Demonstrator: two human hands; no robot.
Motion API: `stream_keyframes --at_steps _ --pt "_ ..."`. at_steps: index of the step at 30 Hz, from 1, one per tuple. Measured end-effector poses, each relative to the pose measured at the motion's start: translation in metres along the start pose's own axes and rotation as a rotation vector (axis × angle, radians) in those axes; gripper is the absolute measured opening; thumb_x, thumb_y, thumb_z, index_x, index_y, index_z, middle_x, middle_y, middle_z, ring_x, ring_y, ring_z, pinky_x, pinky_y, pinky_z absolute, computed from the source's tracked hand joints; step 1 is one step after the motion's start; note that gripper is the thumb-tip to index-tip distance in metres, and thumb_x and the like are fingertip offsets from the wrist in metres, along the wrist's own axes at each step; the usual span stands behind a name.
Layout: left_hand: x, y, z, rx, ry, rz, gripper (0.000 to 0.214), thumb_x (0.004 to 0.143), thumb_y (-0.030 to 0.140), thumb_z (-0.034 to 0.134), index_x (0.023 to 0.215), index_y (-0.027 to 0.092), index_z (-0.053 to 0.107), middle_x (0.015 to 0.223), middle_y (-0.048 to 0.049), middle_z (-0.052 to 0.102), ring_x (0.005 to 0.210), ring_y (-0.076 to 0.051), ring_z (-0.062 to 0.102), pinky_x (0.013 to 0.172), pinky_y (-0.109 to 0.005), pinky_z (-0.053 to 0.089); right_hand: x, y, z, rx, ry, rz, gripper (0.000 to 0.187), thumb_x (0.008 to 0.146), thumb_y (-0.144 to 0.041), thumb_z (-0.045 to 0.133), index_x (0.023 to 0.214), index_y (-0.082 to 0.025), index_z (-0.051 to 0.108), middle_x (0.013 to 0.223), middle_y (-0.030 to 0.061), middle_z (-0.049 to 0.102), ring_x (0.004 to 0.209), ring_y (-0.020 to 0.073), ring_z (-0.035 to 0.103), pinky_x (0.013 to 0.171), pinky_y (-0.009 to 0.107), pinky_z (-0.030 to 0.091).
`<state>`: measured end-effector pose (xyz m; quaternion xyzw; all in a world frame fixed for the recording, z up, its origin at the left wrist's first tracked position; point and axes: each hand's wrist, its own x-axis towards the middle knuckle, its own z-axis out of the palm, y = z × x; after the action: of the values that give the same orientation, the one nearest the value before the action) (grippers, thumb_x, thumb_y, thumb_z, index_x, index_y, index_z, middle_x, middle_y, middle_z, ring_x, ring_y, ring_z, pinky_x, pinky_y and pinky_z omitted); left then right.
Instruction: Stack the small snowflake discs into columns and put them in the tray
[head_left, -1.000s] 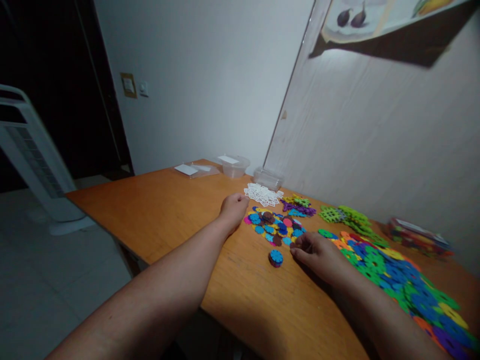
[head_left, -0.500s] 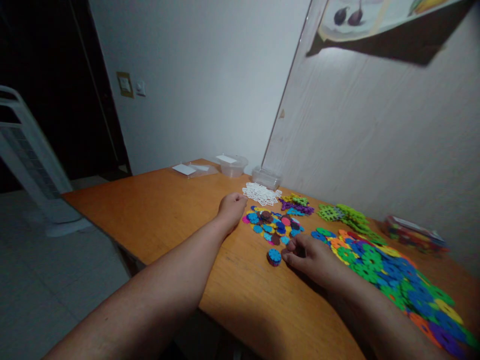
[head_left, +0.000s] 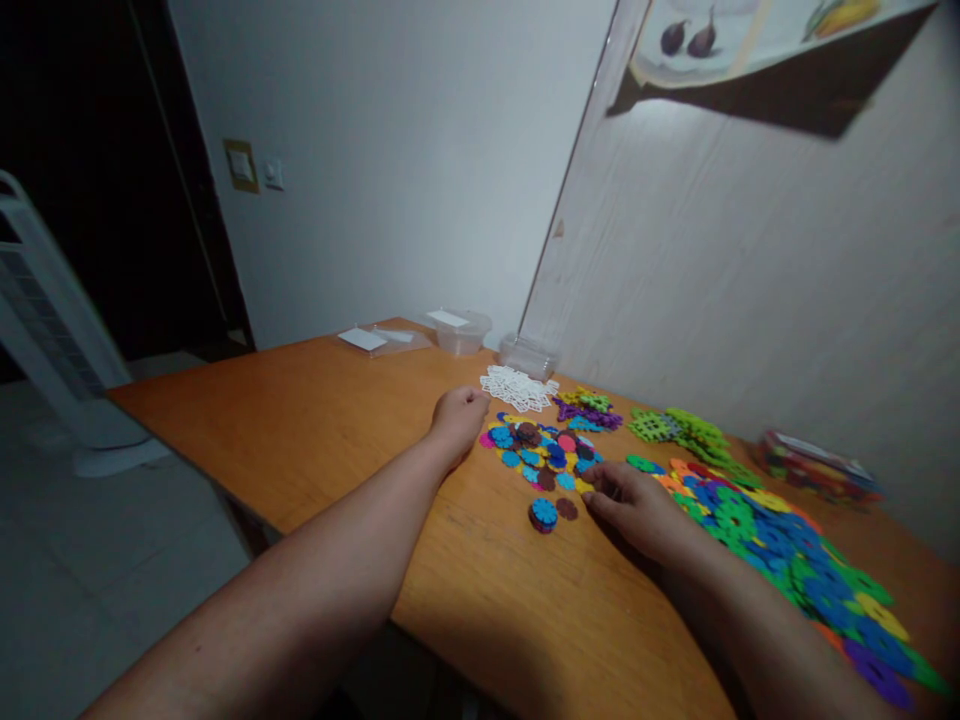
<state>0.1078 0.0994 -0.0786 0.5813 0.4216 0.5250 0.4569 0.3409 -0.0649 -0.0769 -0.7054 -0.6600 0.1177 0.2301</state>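
Observation:
My left hand (head_left: 459,422) rests on the table, curled closed at the left side of a pile of small flower-shaped discs (head_left: 556,457) in blue, yellow, brown and pink. What its fingers may hold is hidden. My right hand (head_left: 634,507) is at the pile's right front edge, its thumb and forefinger slightly apart. Their tips are near a yellow disc (head_left: 584,487). A short stack of discs (head_left: 543,514), blue on top, stands in front of the pile. A single brown disc (head_left: 567,509) lies flat just right of that stack.
White lattice pieces (head_left: 517,387) and purple and yellow pieces (head_left: 589,407) lie behind the pile. Green pieces (head_left: 690,432) and large coloured discs (head_left: 787,550) spread to the right. Clear tubs (head_left: 462,335) stand at the back, with plastic bags (head_left: 382,340) to their left.
My right hand has drawn back a little to the right, away from the stack. The brown disc now shows in full on the table. My left hand keeps its place.

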Motion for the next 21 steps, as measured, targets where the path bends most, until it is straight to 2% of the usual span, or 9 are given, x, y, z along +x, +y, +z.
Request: stream_keyframes --at_steps 2,4,9,14,18,21 --pt "0.0 0.0 0.0 -0.002 -0.001 0.002 0.018 0.072 0.033 0.058 0.066 0.017 0.061 0.059 0.0003 0.058 0.058 -0.013 0.05 0.057 -0.024 0.037 0.001 -0.001 0.0 -0.019 -0.011 0.013 0.014 0.08 -0.033 0.059 0.083 -0.02 0.06 0.072 -0.0002 0.058 0.067 0.0155 0.051 0.056 0.025 0.036" --pt "0.001 0.0 0.0 0.001 0.001 0.007 0.018 0.072 0.034 0.058 0.066 0.017 0.061 0.059 0.0 0.058 0.058 -0.013 0.05 0.057 -0.025 0.037 0.002 -0.003 0.0 -0.023 -0.025 0.024 0.013 0.078 -0.032 0.059 0.075 -0.02 0.055 0.069 -0.0009 0.056 0.065 0.0147 0.049 0.053 0.025 0.033" --pt "0.002 -0.002 0.0 0.004 0.005 0.003 0.019 0.072 0.034 0.059 0.066 0.017 0.061 0.059 0.0 0.059 0.057 -0.013 0.05 0.057 -0.024 0.037 0.001 -0.011 -0.002 0.048 -0.034 0.055 0.01 0.071 -0.025 0.062 0.072 -0.02 0.053 0.065 -0.0027 0.053 0.06 0.0131 0.046 0.05 0.024 0.029" --pt "0.004 -0.005 0.0 0.023 -0.001 0.009 0.02 0.072 0.036 0.058 0.066 0.017 0.061 0.059 -0.0001 0.058 0.056 -0.013 0.049 0.055 -0.024 0.034 -0.001 -0.017 -0.002 0.109 0.026 0.058 0.015 0.068 -0.025 0.063 0.074 -0.022 0.05 0.065 -0.0034 0.053 0.06 0.0134 0.046 0.053 0.024 0.033" --pt "0.004 -0.005 0.0 0.027 -0.005 0.015 0.02 0.072 0.036 0.058 0.065 0.017 0.06 0.057 0.0 0.057 0.056 -0.013 0.048 0.055 -0.024 0.034 -0.004 -0.019 0.002 0.354 0.032 0.079 0.014 0.074 -0.033 0.061 0.074 -0.021 0.053 0.065 -0.0021 0.055 0.058 0.0127 0.048 0.052 0.024 0.035" --pt "0.003 -0.003 0.0 0.033 0.0 0.012 0.02 0.072 0.036 0.058 0.065 0.017 0.06 0.058 -0.0003 0.057 0.056 -0.013 0.048 0.055 -0.024 0.034 -0.007 -0.025 0.006 0.608 -0.083 0.175 0.018 0.079 -0.038 0.059 0.083 -0.021 0.054 0.061 -0.0027 0.056 0.049 0.0111 0.046 0.046 0.023 0.032"
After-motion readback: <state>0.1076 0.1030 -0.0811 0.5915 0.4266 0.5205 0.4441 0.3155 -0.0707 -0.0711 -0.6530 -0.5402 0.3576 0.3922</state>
